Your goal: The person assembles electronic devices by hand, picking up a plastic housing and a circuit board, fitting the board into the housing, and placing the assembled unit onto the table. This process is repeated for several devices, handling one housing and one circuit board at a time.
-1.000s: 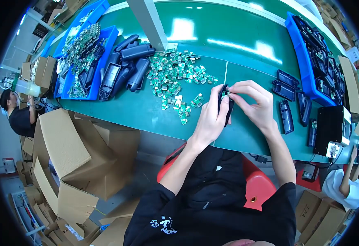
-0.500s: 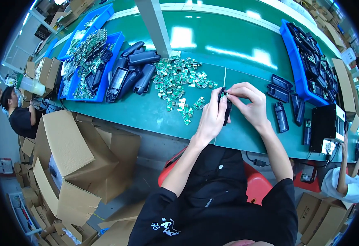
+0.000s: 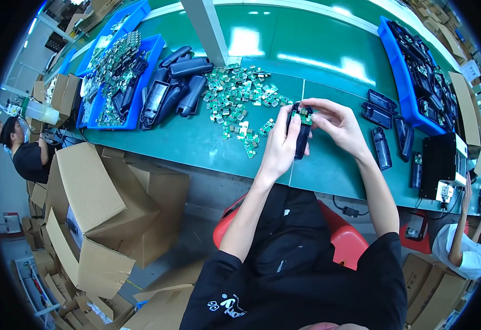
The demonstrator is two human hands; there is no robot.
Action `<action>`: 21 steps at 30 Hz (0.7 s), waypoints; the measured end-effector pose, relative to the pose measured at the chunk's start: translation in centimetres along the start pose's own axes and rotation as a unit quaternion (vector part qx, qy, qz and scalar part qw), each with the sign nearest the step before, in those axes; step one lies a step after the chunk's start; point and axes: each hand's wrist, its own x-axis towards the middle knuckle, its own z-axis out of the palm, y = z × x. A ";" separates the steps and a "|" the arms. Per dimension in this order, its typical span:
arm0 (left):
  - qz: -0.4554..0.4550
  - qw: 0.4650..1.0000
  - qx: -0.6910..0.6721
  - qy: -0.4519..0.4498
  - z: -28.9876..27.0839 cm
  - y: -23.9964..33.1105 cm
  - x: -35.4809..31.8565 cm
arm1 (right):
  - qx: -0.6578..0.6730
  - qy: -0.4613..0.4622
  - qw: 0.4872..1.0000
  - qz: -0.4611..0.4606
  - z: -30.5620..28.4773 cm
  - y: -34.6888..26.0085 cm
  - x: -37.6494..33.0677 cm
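A dark plastic housing (image 3: 302, 144) is held over the table's near edge, its long body pointing toward me. My left hand (image 3: 280, 147) wraps around it from the left, thumb pressed along its face. At the housing's far end lies a small green circuit board (image 3: 305, 115). My right hand (image 3: 339, 131) pinches that board at its right side, with the index finger curled over the housing's tip. Just left of my hands a loose pile of small green circuit boards (image 3: 235, 99) spreads over the green table (image 3: 196, 146).
Dark housings (image 3: 192, 94) lie heaped by a blue bin of boards (image 3: 151, 82). On the right are more housing shells (image 3: 380, 147), a full blue bin (image 3: 402, 91) and a black-and-white device (image 3: 438, 165). Cardboard boxes (image 3: 94, 192) stand at lower left. People sit at both sides.
The housing has turned in my hands, so its face and the green board now show more. My right fingers have opened slightly and shifted to the board's side. The whole view has shifted a little.
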 end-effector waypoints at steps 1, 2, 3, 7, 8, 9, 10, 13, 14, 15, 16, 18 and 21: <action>0.002 1.000 0.002 0.001 0.1 -0.1 0.0 | -0.004 -0.003 1.000 0.001 -0.1 0.1 0.0; 0.003 1.000 0.003 0.003 0.1 -0.1 0.0 | -0.008 -0.006 1.000 0.002 -0.1 0.2 0.0; 0.003 1.000 0.003 0.002 0.1 -0.2 -0.1 | -0.008 -0.005 1.000 0.002 -0.1 0.3 -0.1; 0.003 0.999 -0.045 -0.005 -0.3 -0.4 -0.3 | -0.016 0.002 1.000 -0.025 0.5 0.7 -0.1; 0.004 1.000 -0.031 -0.005 -0.3 -0.4 -0.3 | -0.014 0.004 1.000 -0.013 0.5 0.6 -0.1; 0.005 1.000 -0.017 -0.006 -0.3 -0.4 -0.3 | -0.011 0.006 1.000 0.000 0.5 0.5 -0.2; 0.006 1.000 -0.002 -0.006 -0.3 -0.4 -0.3 | -0.009 0.008 1.000 0.012 0.4 0.4 -0.2; 0.005 1.000 0.010 -0.001 0.0 0.0 -0.3 | -0.005 0.018 1.000 0.016 0.3 0.1 -0.1; 0.005 1.000 0.017 0.001 0.1 0.1 -0.3 | -0.003 0.023 1.000 0.018 0.2 -0.1 -0.1; 0.004 1.000 0.018 0.000 0.1 -0.1 -0.3 | -0.002 0.025 1.000 0.018 0.4 -0.4 -0.2; 0.003 1.000 0.017 0.002 0.0 -0.2 -0.1 | -0.071 0.023 0.997 -0.021 0.9 -0.9 -0.3; 0.002 1.000 0.016 0.005 -0.2 -0.3 0.0 | -0.208 0.019 0.973 -0.098 1.5 -1.6 -0.4; 0.002 1.000 0.010 0.014 0.0 -0.4 0.0 | -0.209 0.032 0.972 -0.100 1.1 -0.8 -0.4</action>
